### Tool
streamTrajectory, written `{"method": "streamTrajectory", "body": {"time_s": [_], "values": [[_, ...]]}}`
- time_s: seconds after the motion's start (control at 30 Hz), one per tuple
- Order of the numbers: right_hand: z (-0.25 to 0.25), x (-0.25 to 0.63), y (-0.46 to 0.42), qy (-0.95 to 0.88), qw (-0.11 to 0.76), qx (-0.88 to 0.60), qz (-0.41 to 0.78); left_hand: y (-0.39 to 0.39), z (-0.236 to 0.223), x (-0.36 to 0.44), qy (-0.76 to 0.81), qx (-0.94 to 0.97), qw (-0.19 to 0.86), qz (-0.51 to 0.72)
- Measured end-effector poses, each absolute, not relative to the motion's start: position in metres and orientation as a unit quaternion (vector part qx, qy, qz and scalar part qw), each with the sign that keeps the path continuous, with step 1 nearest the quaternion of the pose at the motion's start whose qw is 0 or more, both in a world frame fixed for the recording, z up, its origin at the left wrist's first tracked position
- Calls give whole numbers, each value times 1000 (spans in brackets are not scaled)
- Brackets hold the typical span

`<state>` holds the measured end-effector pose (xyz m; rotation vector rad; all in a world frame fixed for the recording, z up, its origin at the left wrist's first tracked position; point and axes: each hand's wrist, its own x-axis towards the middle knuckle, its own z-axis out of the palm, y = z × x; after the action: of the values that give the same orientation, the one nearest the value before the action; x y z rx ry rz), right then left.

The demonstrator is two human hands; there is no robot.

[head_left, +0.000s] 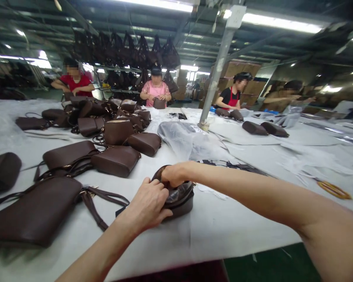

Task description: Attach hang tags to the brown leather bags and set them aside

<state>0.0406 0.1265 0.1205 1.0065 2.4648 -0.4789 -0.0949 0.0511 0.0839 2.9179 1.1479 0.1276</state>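
Note:
A small dark brown handbag rests on the white-covered table in front of me, its top open and clear plastic showing inside. My left hand is closed on the bag's near left rim, fingers curled over the edge. Into the opening reaches my right hand; its fingers are hidden inside the bag, so what they touch does not show. Just left of my left hand lie the straps of a larger brown handbag.
A heap of brown handbags covers the table's left side. Beyond my hands are plastic sheeting and a metal post. A yellow-brown ring-shaped bundle lies right. Several co-workers, one in pink, work along the far side.

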Motion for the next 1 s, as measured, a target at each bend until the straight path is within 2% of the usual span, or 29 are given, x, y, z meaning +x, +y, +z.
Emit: {"method": "streamTrajectory", "body": {"time_s": [0.17,0.4,0.57,0.77,1.0], "values": [[153,90,113,922,202,331,1,57,107,-94,361,931,48,-1],[115,131,102,945,154,259,125,54,93,-65,386,919,7,79],[108,133,111,950,162,223,149,54,73,-61,381,921,44,66],[116,127,110,949,192,185,168,61,71,-69,330,936,88,81],[140,112,117,944,196,262,52,60,65,-70,266,956,90,85]]}}
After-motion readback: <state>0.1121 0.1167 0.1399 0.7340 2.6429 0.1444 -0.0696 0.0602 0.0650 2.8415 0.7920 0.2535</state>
